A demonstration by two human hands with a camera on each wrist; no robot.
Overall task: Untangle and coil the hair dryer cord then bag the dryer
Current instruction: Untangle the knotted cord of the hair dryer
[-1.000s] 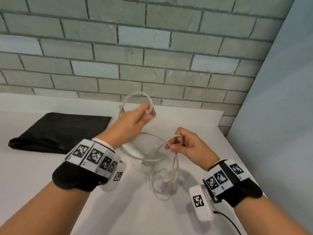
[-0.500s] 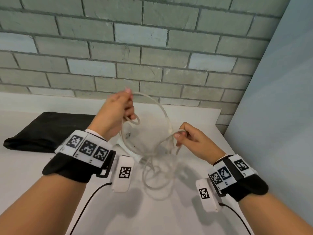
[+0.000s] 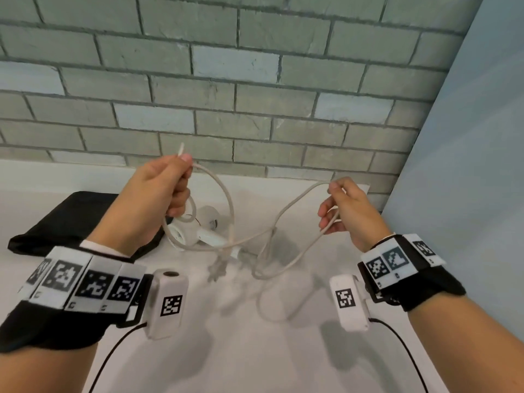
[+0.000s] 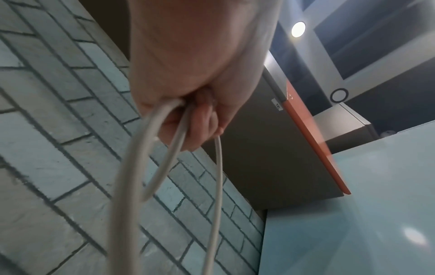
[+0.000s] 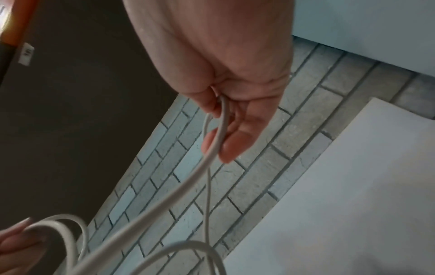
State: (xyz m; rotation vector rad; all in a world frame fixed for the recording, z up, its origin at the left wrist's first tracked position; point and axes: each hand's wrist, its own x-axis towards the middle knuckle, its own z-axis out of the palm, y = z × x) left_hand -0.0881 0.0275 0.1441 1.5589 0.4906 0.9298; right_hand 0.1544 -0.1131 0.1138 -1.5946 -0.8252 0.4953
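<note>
Matt cloth bag (image 3: 62,219), rough brick wall (image 3: 255,89)

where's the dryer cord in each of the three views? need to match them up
Head: cord strung mid-frame between left hand and right hand, sagging over the table.
Left wrist: cord loops down from the fingers, centre-left.
Right wrist: cord runs from the fingers down to lower left.
Shared landmark: grey brick wall.

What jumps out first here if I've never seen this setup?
Two raised hands stretching a pale cord between them: the left hand grips loops of it, the right hand pinches a strand. Below them a white hair dryer lies on the white table, with a black bag at the left.
</note>
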